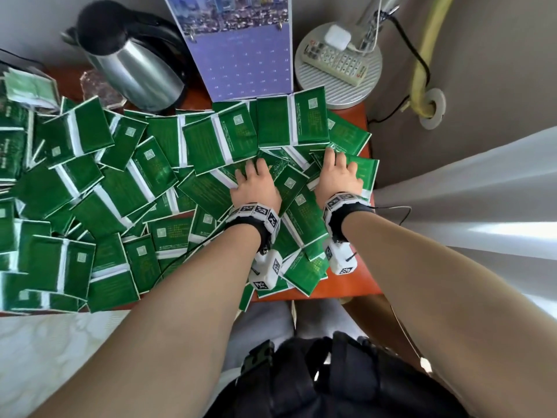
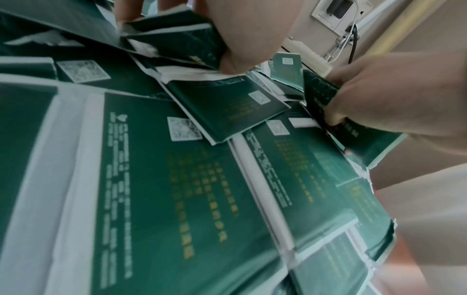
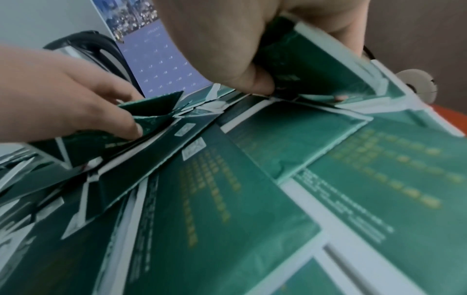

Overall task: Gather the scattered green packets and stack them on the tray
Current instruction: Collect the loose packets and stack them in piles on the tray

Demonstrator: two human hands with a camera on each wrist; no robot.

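Your left hand and right hand each pinch flat, glossy green rectangular packets at the heap's three o'clock edge.

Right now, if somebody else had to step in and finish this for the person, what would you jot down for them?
Left hand: fingers curled into the pile, gripping green packets near the middle-right of the table.
Right hand: also gripping packets, at the table's right edge.
Packets: spread in a loose, overlapping heap over nearly the whole table, from the kettle and calendar down to the near edge; some overhang it.
Done: no neat stack visible; no tray can be made out in any view.
Left: find the tray, then gather and stack almost everything.
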